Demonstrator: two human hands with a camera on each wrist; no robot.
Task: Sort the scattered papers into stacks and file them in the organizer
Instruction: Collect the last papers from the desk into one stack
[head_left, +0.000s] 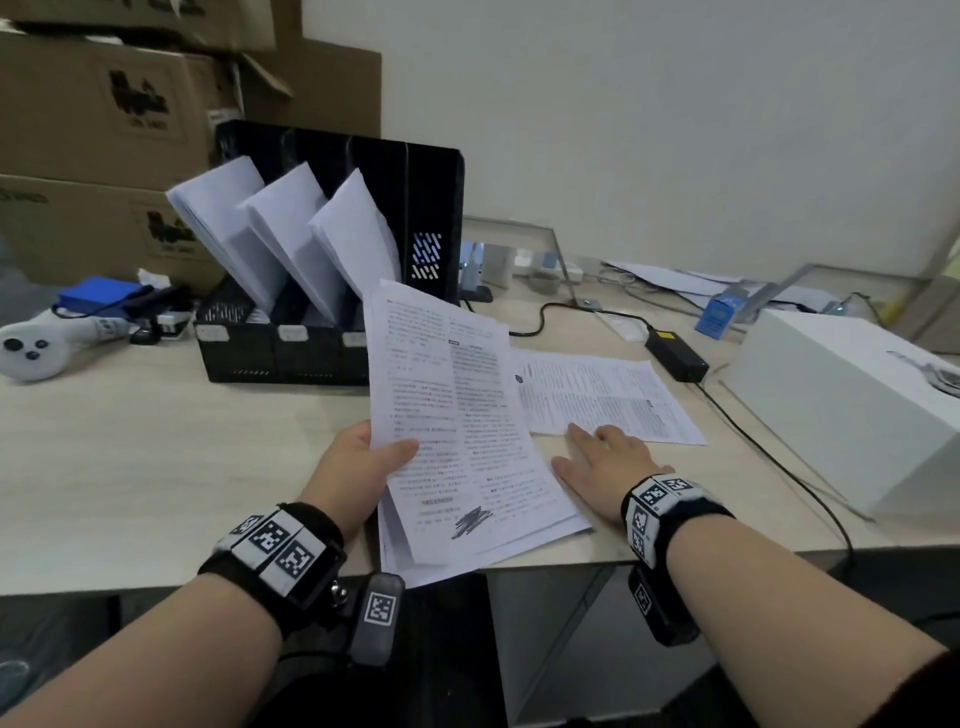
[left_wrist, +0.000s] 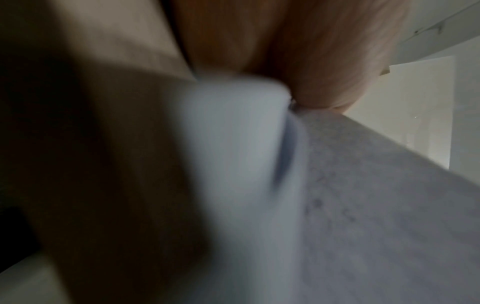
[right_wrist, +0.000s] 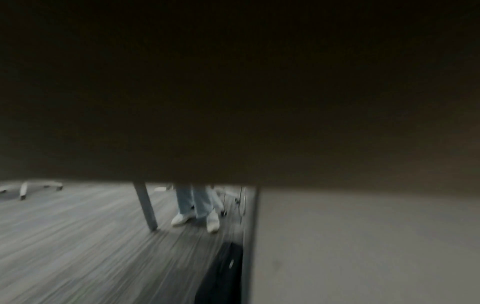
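Head view: the left hand (head_left: 363, 462) pinches a sheaf of white printed sheets (head_left: 447, 415) at its left edge, thumb on top and fingers hidden beneath, tilted up near the front edge of the pale wood-grain desk (head_left: 130, 467). The right hand (head_left: 602, 462) lies flat with straight fingers, their tips on a single printed sheet (head_left: 597, 395) lying just right of the sheaf. The black slotted plastic organizer (head_left: 291, 338) stands toward the back left, three of its slots holding leaning white stacks.

The step seems to be gathering the last sheet: sliding it toward the front edge under flat fingers should let it lift cleanly onto the sheaf.

Left wrist view: blurred; the thumb (left_wrist: 298, 61) presses on the paper.

Right wrist view: mostly dark; only floor shows, no fingers.
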